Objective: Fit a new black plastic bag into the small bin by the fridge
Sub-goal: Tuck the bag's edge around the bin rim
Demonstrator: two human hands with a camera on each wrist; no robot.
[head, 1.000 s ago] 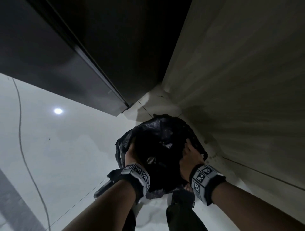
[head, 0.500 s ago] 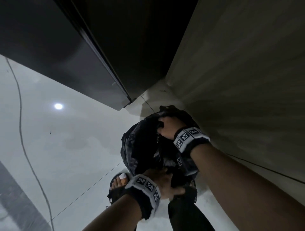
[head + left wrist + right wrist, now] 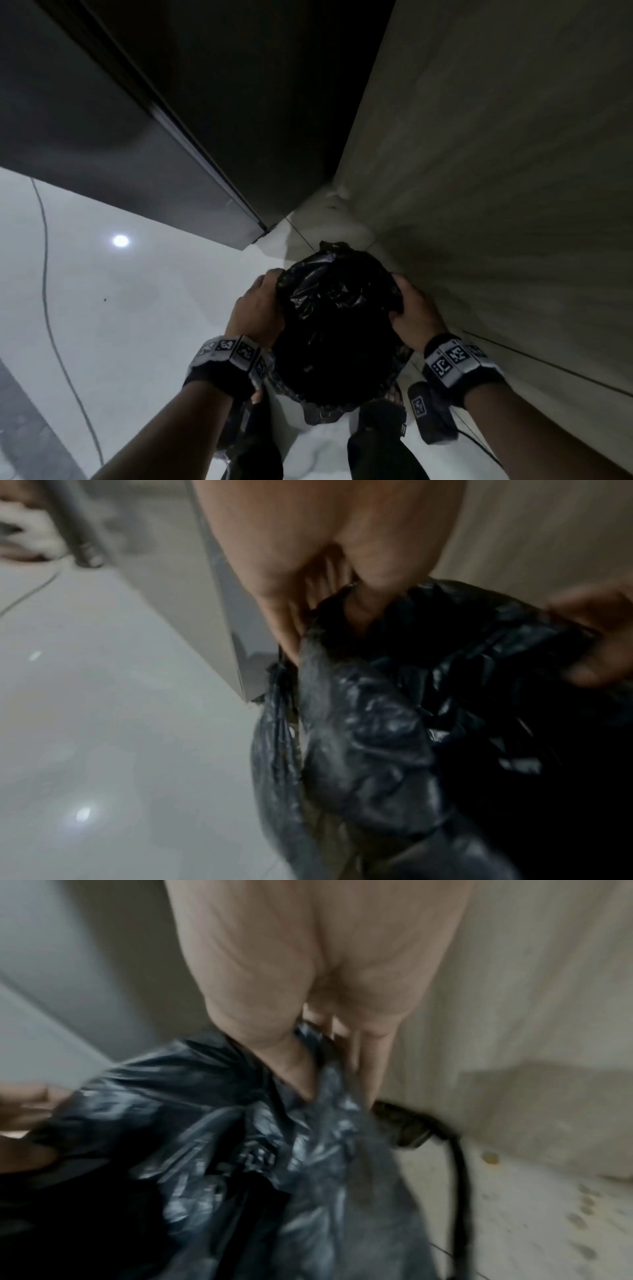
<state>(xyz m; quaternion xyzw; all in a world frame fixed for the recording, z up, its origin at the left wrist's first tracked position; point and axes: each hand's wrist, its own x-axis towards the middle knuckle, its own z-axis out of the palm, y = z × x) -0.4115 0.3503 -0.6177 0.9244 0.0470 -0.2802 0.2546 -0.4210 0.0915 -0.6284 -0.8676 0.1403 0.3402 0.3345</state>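
Observation:
A crinkled black plastic bag [image 3: 337, 322] drapes over the small bin, which stands on the floor between the fridge and the wall; the bin itself is hidden under the plastic. My left hand [image 3: 257, 308] grips the bag's left edge, thumb inside the mouth and fingers outside [image 3: 291, 626]. My right hand [image 3: 409, 315] grips the right edge the same way [image 3: 325, 1064]. The bag's mouth gapes dark between my two hands. The plastic [image 3: 359, 750] hangs down the bin's outer side.
The dark fridge [image 3: 171, 113] rises at the left, its lower corner close to the bin. A pale wall [image 3: 496, 171] stands tight on the right. White glossy floor [image 3: 120, 325] spreads to the left, crossed by a thin cable [image 3: 51, 308]. A black cord [image 3: 455, 1177] lies by the wall.
Half a second ago my right hand was at the bag's far edge and my left at the near edge. Now each grips one side, and the mouth is spread wider.

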